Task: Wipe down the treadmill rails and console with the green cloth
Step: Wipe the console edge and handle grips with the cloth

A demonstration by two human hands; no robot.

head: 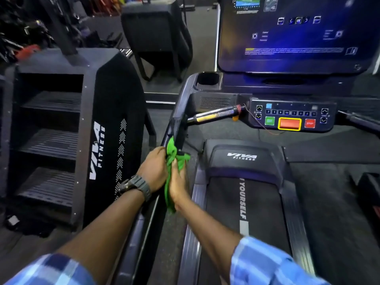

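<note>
Hands — 2, left hand and right hand — fingers grasping 1 green cloth against the treadmill's left rail.

We list the green cloth as soft, matt, napped fabric, crumpled in folds. The left rail we record as dark moulded plastic with a dull sheen. The console is matt black plastic with glossy coloured buttons; the screen above is glossy glass. The belt looks matt, finely textured rubber. The wristwatch we note as matt black plastic.
</note>
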